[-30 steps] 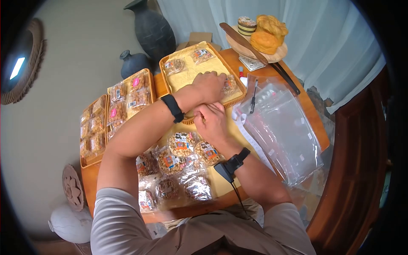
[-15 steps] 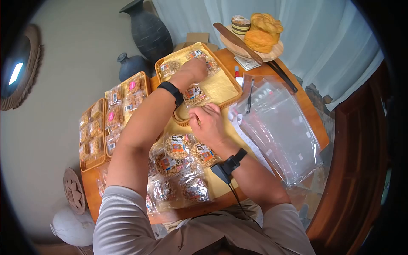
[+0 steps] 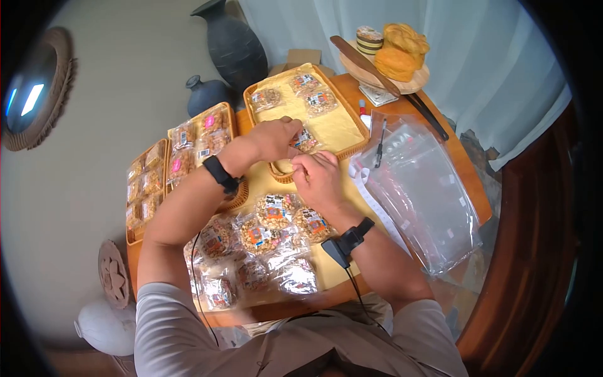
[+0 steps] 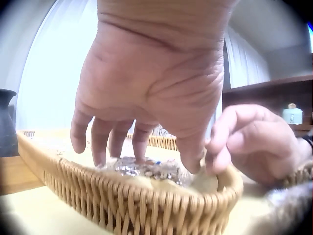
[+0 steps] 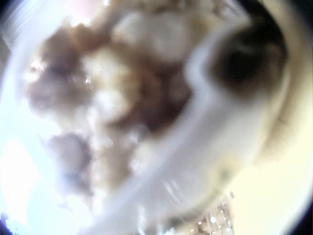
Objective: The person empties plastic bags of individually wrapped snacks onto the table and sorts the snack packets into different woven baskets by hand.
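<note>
My left hand (image 3: 276,138) reaches into the near end of a wicker tray (image 3: 359,129) lined with yellow paper. Its fingertips (image 4: 100,159) and thumb close round a clear snack packet (image 3: 306,139) (image 4: 146,169) of nuts lying there. My right hand (image 3: 317,176) (image 4: 254,144) sits at the tray's near rim (image 4: 146,200), fingers curled, thumb and forefinger pinching at the packet's near edge. Three more packets (image 3: 304,83) lie at the tray's far end. The right wrist view is a blurred close-up of nuts in clear wrap.
Several more snack packets (image 3: 264,242) lie heaped on the yellow cloth before me. Two filled wicker trays (image 3: 201,135) (image 3: 144,188) stand to the left. Clear bags (image 3: 421,188) and a pen (image 3: 380,141) lie right. A bread stand (image 3: 396,60) and dark vases (image 3: 229,41) are behind.
My left hand drew back from the tray's far end to the near packet. The right hand shifted slightly toward that packet at the rim.
</note>
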{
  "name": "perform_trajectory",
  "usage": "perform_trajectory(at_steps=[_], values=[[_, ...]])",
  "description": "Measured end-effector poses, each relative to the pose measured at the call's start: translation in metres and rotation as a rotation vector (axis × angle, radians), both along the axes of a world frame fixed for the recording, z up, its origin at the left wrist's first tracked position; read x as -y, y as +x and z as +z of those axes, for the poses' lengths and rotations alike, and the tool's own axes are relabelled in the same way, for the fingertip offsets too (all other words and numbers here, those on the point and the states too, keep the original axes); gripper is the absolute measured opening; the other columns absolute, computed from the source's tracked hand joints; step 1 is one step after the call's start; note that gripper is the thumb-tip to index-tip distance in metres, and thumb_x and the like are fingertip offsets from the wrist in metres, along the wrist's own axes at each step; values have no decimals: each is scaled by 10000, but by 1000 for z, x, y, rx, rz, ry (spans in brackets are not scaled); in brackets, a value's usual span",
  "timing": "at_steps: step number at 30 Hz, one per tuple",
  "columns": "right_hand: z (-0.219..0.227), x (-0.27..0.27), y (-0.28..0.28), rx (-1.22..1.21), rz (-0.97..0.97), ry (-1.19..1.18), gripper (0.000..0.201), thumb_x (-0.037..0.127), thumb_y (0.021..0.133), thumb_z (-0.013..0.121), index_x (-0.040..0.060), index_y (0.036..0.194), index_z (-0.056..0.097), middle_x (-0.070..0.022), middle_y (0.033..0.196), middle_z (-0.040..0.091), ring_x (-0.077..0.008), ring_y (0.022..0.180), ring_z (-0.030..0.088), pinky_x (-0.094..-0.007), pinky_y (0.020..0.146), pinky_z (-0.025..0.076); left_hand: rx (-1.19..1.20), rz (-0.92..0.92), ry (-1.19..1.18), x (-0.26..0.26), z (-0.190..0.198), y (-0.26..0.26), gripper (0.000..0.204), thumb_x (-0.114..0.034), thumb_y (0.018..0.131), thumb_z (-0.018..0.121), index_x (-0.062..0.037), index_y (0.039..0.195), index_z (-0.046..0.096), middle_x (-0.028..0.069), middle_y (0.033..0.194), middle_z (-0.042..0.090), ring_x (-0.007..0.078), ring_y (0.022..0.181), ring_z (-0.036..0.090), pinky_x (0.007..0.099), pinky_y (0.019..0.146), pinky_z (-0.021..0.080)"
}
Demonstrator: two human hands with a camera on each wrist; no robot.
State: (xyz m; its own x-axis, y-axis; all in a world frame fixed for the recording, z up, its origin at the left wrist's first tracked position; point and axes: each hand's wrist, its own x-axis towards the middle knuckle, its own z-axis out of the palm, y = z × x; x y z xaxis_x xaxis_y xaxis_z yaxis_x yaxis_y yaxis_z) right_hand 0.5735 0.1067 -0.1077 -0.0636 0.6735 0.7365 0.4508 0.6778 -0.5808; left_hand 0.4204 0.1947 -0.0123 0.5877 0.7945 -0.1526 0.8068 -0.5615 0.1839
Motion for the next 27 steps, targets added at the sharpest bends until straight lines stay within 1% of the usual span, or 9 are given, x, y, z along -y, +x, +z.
perform_trajectory(at_steps=[4,6,9,13,15,19,23,25,27], values=[[0,1,1,9,10,-12,78,78,827,624,86,899,651,-79,794,697,-286,804,663,-418,898,449,-131,57,95,-8,-4,-7,489,-314,828,731,-39,1200,571,194,1169,669,381,1077,653,453,892,517],[0,0,1,41,0,-16,73,73,829,619,88,894,650,-73,787,694,-275,791,661,-414,895,450,-295,119,192,-21,0,-15,499,-326,843,689,-45,1237,566,184,1201,667,375,1115,647,462,928,509],[3,2,0,21,0,-26,71,70,830,621,91,892,648,-69,785,692,-277,781,659,-415,895,450,-320,244,95,-32,8,-21,488,-253,872,627,-29,1301,566,173,1267,663,335,1204,627,520,1027,442],[5,2,1,32,3,-36,66,71,832,625,89,893,645,-67,787,693,-280,782,659,-413,901,449,-338,270,62,-44,8,-20,498,-252,881,614,-31,1325,567,172,1282,660,330,1226,617,512,1021,447],[5,1,3,46,18,-42,61,73,835,628,87,893,641,-67,785,691,-281,790,660,-413,910,449,-333,273,97,-52,5,-19,484,-331,856,648,-54,1248,589,159,1217,683,324,1183,632,511,987,458],[2,1,2,18,2,-22,61,55,852,623,86,895,654,-46,776,689,-265,764,651,-396,900,445,-373,285,117,-52,15,-9,482,-364,873,650,-68,1250,602,157,1231,683,345,1170,637,477,981,480],[1,0,0,30,-3,-19,63,55,851,624,87,897,651,-45,777,685,-264,765,652,-398,900,446,-244,243,131,-66,7,-4,522,-351,887,643,-77,1325,567,179,1241,674,372,1173,629,461,999,480],[2,0,1,36,-1,-9,64,53,850,625,86,898,650,-46,779,684,-264,766,652,-399,899,446,-10,58,185,-63,1,7,577,-318,894,634,-98,1413,511,199,1245,665,387,1181,619,460,1011,478],[2,0,0,30,-8,-6,49,69,832,624,87,876,634,-74,773,682,-286,785,659,-420,893,460,-41,69,103,-65,-3,20,620,-298,894,632,-118,1464,469,213,1247,659,391,1181,616,469,1012,479]])
